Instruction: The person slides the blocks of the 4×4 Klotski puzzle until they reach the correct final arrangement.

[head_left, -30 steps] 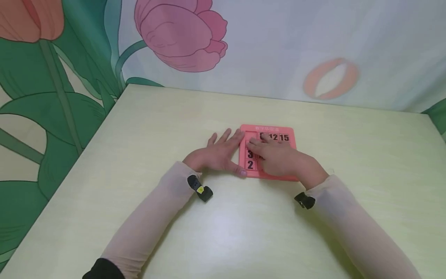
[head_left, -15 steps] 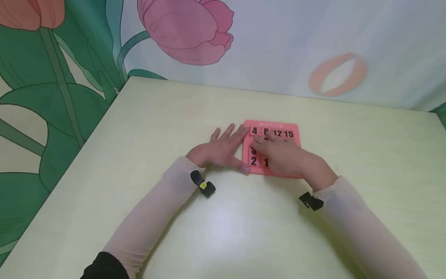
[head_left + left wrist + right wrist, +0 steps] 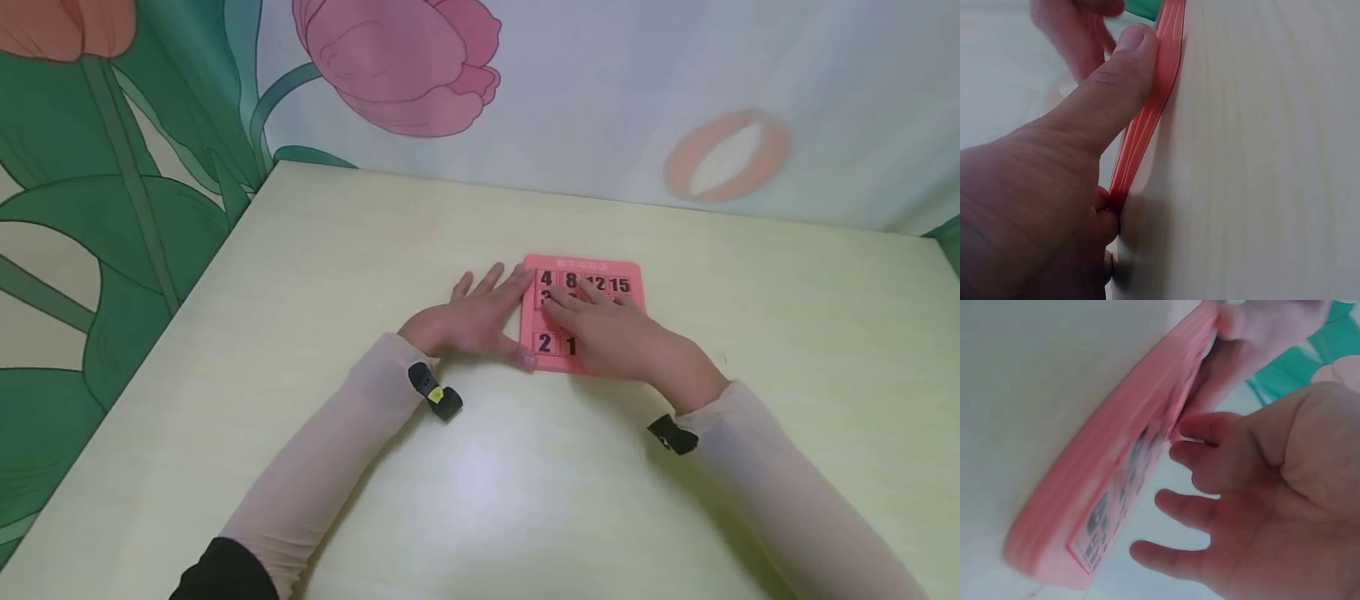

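A coral-pink sliding number puzzle (image 3: 581,262) lies flat on the table. My left hand (image 3: 476,321) spreads along its left edge, index finger near the top-left corner and thumb at the bottom-left; in the left wrist view the thumb (image 3: 1110,87) presses the puzzle's side (image 3: 1141,134). Over the tiles is my right hand (image 3: 618,333), fingertips touching around the second row and covering much of the right half. The top row reads 4 (image 3: 547,278), 8, 12, 15. Below the 4 sits tile 3 (image 3: 545,297), then a bare slot, then tile 2 (image 3: 545,342) beside tile 1.
The pale wooden table (image 3: 465,500) extends all around the puzzle. A cloth printed with large flowers (image 3: 405,67) and leaves hangs behind its far edge and down the left side. Black straps (image 3: 435,392) are on both wrists.
Tile 4 has slid up into the top-left slot, then tile 3 from the third row to the second, baring the slot below it. The right fingers shifted slightly; the left hand stays on the edge.
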A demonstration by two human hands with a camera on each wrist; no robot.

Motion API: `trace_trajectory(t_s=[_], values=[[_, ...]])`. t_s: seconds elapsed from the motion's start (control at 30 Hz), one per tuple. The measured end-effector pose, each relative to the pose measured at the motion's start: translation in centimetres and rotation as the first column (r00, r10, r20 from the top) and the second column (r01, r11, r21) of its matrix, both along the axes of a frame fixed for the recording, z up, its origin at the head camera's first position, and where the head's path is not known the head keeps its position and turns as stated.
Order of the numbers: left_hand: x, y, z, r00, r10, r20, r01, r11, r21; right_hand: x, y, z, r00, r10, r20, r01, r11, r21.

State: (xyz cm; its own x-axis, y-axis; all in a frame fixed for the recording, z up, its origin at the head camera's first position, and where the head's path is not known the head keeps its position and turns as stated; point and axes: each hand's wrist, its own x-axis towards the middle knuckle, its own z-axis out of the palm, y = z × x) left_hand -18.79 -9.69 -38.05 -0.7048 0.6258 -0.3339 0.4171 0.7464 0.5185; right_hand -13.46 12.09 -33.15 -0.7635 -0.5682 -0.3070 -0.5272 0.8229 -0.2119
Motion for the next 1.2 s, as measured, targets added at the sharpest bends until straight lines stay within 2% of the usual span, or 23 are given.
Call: trace_trajectory(t_s=[0.13,0.23,0.3,0.43,0.57,0.77,0.87,1.07,1.13,1.2], values=[[0.1,0.0,0.0,1.0,-0.001,0.004,0.001,1.0,0.006,2.2,1.0,0.3,0.997,0.051,0.054,-0.049,0.998,-0.047],[0.1,-0.1,0.0,1.0,0.0,0.001,0.0,1.0,0.001,3.2,0.8,0.4,0.994,0.084,0.069,-0.081,0.996,-0.043],[0.1,-0.2,0.0,1.0,0.002,-0.001,-0.002,1.0,-0.007,3.3,0.5,0.4,0.994,0.096,0.045,-0.095,0.995,-0.018],[0.2,-0.4,-0.2,1.0,0.009,0.001,-0.009,1.0,-0.019,2.5,-0.3,0.0,0.997,0.074,-0.004,-0.074,0.997,0.025],[0.2,-0.4,-0.3,1.0,0.011,0.005,-0.011,1.0,-0.016,2.2,0.0,0.0,0.999,0.046,0.006,-0.046,0.999,-0.002],[0.1,0.0,0.0,1.0,-0.002,0.002,0.002,1.0,-0.006,4.4,1.8,0.7,0.999,0.006,0.054,-0.004,0.999,-0.033],[0.1,0.1,0.2,1.0,-0.006,-0.006,0.006,1.0,-0.022,5.2,2.0,0.6,0.999,0.013,0.047,-0.011,0.999,-0.037],[0.1,-0.1,0.0,1.0,-0.012,-0.013,0.012,0.999,-0.033,5.0,0.6,-0.2,0.995,0.098,0.028,-0.095,0.99,-0.1],[0.1,-0.1,-0.1,1.0,-0.013,-0.014,0.012,0.999,-0.033,5.1,0.4,-0.4,0.995,0.102,0.023,-0.099,0.989,-0.111],[0.1,0.0,-0.2,1.0,-0.015,-0.015,0.015,0.999,-0.028,5.6,0.7,-0.4,0.998,0.067,0.014,-0.065,0.993,-0.097]])
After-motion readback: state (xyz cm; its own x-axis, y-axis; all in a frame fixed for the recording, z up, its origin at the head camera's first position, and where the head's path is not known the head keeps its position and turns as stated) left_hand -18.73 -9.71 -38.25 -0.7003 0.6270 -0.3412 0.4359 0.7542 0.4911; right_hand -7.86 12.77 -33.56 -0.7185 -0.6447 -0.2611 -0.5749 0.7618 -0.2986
